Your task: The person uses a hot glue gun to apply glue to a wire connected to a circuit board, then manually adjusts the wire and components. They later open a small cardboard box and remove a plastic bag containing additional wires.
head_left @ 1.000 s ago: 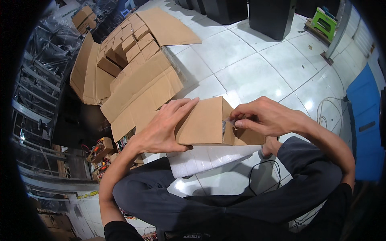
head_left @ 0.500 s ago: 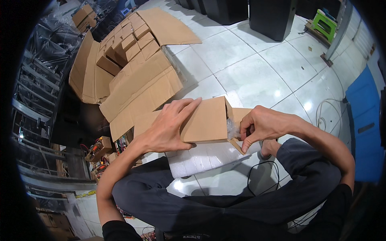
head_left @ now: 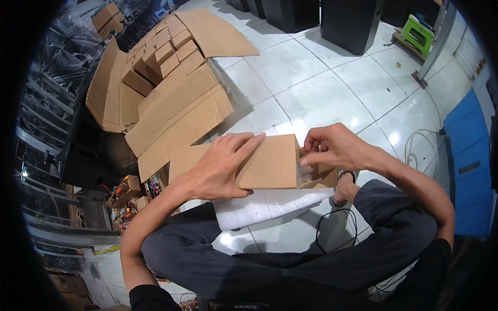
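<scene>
A small brown cardboard box (head_left: 272,161) lies in front of me, its right end open with flaps out. My left hand (head_left: 223,163) grips its left part, thumb at the near edge and fingers spread over the top. Clear plastic wrapping (head_left: 306,175) shows inside the open end. My right hand (head_left: 337,147) is at that end, thumb and fingers curled close together; what they pinch, if anything, is hidden. Under the box sits a white block wrapped in shiny film (head_left: 270,208).
A large open carton (head_left: 181,111) packed with small brown boxes stands at the far left. Circuit boards with wires (head_left: 124,194) lie left of my knee. Black cabinets (head_left: 350,26), a green stool (head_left: 417,35) and a blue panel (head_left: 469,160) stand around the tiled floor. A black cable (head_left: 337,211) loops near my foot.
My right hand has moved up from the near flap to the far side of the open end. The box has tilted slightly, showing more of its top. My left hand keeps its hold.
</scene>
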Demonstrator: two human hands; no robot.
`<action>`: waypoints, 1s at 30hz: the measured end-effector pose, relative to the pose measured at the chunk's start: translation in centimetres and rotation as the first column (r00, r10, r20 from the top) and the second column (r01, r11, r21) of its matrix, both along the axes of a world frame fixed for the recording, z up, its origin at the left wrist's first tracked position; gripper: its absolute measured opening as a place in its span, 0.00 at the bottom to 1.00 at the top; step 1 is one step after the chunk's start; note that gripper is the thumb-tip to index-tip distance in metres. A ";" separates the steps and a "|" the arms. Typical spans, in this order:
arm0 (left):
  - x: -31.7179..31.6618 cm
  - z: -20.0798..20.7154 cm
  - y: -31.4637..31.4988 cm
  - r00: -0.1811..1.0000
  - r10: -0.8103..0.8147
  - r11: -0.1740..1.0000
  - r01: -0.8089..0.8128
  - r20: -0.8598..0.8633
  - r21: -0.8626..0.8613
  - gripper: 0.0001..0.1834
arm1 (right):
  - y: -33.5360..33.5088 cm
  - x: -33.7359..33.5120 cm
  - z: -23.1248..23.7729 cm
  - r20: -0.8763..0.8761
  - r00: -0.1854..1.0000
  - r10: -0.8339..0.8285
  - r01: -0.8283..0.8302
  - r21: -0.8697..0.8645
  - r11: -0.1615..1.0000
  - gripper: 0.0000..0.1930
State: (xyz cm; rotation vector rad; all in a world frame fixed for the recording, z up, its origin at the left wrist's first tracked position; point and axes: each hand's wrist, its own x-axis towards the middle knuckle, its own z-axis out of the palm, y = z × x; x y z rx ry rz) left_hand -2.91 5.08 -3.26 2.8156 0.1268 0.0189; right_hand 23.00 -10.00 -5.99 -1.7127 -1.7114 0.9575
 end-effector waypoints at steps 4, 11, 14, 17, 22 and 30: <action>0.1 0.0 -0.2 1.000 -0.017 1.000 0.017 -0.022 0.010 0.57 | 0.3 -0.7 0.2 0.120 0.991 0.066 -0.073 0.054 0.996 0.32; 0.0 0.0 -0.2 0.999 -0.020 1.000 0.020 -0.037 0.006 0.58 | 0.8 -0.5 0.5 0.134 0.991 0.013 -0.012 -0.007 1.000 0.31; -0.1 0.0 -0.3 0.998 -0.034 0.999 0.035 -0.045 0.016 0.58 | 0.4 -0.2 0.9 0.186 0.981 0.045 -0.052 0.034 0.998 0.30; 0.0 0.1 -0.4 0.998 -0.033 0.999 0.034 -0.061 0.011 0.59 | 0.5 -0.3 0.5 0.218 0.974 0.064 -0.082 0.075 0.994 0.29; 0.0 0.1 -0.4 0.998 -0.037 0.999 0.038 -0.054 0.008 0.59 | 0.5 -1.1 0.6 0.232 0.969 0.084 -0.106 0.084 0.991 0.28; 0.1 0.1 -0.2 0.998 -0.030 1.000 0.029 -0.047 -0.005 0.59 | 0.4 -1.6 0.6 0.327 0.943 0.070 -0.106 0.096 0.990 0.29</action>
